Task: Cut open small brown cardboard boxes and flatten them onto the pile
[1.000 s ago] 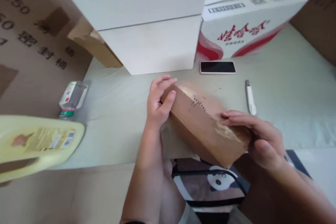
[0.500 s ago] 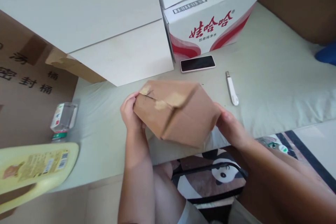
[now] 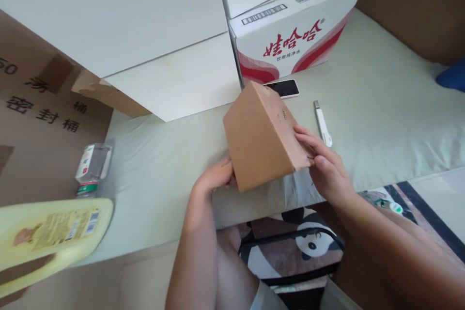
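A small brown cardboard box (image 3: pixel 256 143) is held tilted above the pale green cloth (image 3: pixel 156 164), a plain side facing me. My left hand (image 3: pixel 218 174) grips its lower left edge, with the fingers mostly hidden behind it. On the right, my right hand (image 3: pixel 323 160) clasps the box's side near a torn-looking corner, thumb below and fingers across the face. Just right of that hand lies a white utility knife (image 3: pixel 321 123). Behind the box rests a phone (image 3: pixel 286 88), partly covered by it.
White cartons (image 3: pixel 181 77) and a red-and-white water carton (image 3: pixel 290 53) stand at the back. At left are a large brown carton (image 3: pixel 47 145), a clear bottle (image 3: pixel 93 164) on its side and a yellow jug (image 3: pixel 54 237). A panda-patterned item (image 3: pixel 290 247) sits below the cloth's edge.
The box has been turned, so its taped, torn flaps no longer face me and a plain side does. My left hand has moved right and down; the box now covers part of the phone.
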{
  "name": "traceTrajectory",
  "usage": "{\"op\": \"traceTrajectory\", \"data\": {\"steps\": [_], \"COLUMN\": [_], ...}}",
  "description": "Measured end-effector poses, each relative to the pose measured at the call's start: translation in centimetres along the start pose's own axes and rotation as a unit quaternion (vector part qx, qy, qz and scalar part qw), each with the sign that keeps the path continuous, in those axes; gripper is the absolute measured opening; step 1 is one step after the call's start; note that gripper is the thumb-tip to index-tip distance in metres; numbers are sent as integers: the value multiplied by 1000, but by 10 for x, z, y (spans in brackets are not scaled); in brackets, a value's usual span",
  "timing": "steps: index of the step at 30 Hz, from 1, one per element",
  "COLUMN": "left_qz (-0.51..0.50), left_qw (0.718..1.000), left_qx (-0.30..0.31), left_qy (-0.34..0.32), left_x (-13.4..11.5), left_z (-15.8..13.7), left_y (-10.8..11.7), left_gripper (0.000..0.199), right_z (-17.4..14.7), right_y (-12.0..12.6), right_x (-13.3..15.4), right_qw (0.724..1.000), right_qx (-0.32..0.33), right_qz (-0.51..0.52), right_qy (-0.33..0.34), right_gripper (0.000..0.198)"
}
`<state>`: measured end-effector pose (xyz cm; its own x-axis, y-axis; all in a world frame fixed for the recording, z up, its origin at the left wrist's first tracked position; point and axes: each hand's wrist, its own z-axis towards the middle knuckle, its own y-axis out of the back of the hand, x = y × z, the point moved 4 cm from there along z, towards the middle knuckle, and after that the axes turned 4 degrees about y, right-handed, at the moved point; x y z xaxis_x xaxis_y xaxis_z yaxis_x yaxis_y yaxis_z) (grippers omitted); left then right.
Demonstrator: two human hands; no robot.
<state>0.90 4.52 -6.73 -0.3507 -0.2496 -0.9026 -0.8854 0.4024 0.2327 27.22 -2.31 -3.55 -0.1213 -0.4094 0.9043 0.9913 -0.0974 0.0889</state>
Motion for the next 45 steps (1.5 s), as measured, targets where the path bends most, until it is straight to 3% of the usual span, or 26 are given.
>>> {"op": "traceTrajectory", "data": {"steps": [2, 3, 4, 6, 8, 10, 12, 14, 16, 18, 20, 22, 24, 27, 31, 36, 41, 45], "left_qz": [12, -4, -31, -104, -157, -165, -150, -136, -133, -135, -143, -152, -156, -143, -113, -106, -132, -149], "left_qw": [997, 997, 994, 966, 933, 930, 940, 949, 952, 953, 953, 952, 952, 952, 956, 964, 965, 964], "left_qx": [41, 7, -66, -237, -310, -280, -244, -231, -232, -230, -233, -235, -235, -239, -239, -213, -203, -199], "left_qy": [61, 81, 79, 10, -97, -175, -187, -167, -151, -142, -131, -121, -121, -131, -127, -115, -102, -99], "left_x": [2, 1, -2, -12, -22, -28, -29, -28, -28, -29, -30, -30, -31, -32, -30, -26, -24, -21], "left_z": [2, 3, 4, 3, -1, -2, -2, -1, -1, -1, -1, -1, -2, -2, -2, 0, 2, 3], "left_y": [0, 5, 13, 31, 41, 41, 38, 35, 34, 32, 32, 31, 31, 31, 32, 30, 28, 27], "left_gripper": [22, 19, 19, 32, 48, 61, 63, 58, 53, 49, 45, 42, 41, 43, 48, 55, 55, 53], "right_z": [2, 4, 5, 8, 9, 8, 9, 14, 19, 20, 21, 21, 20, 20, 22, 24, 28, 30], "right_y": [2, 3, 2, -1, -7, -13, -12, -1, 17, 33, 40, 42, 42, 40, 40, 52, 52, 43], "right_x": [-3, -3, -1, 6, 16, 23, 25, 15, -2, -21, -38, -52, -57, -57, -55, -57, -54, -37], "right_qw": [999, 999, 999, 998, 993, 979, 973, 987, 984, 938, 880, 839, 817, 805, 809, 815, 879, 938], "right_qx": [-28, -31, -24, 25, 117, 205, 227, 154, 39, -22, 1, 58, 88, 93, 82, 19, 0, -72], "right_qz": [-18, -32, -44, -49, -23, 19, 37, -17, -160, -334, -463, -528, -560, -577, -573, -568, -448, -284], "right_qy": [-13, -16, -17, -8, 1, 2, -5, -29, -61, -91, -110, -116, -107, -97, -105, -115, -161, -187], "right_gripper": [30, 26, 25, 25, 24, 23, 21, 20, 19, 28, 46, 50, 47, 42, 34, 47, 39, 29]}}
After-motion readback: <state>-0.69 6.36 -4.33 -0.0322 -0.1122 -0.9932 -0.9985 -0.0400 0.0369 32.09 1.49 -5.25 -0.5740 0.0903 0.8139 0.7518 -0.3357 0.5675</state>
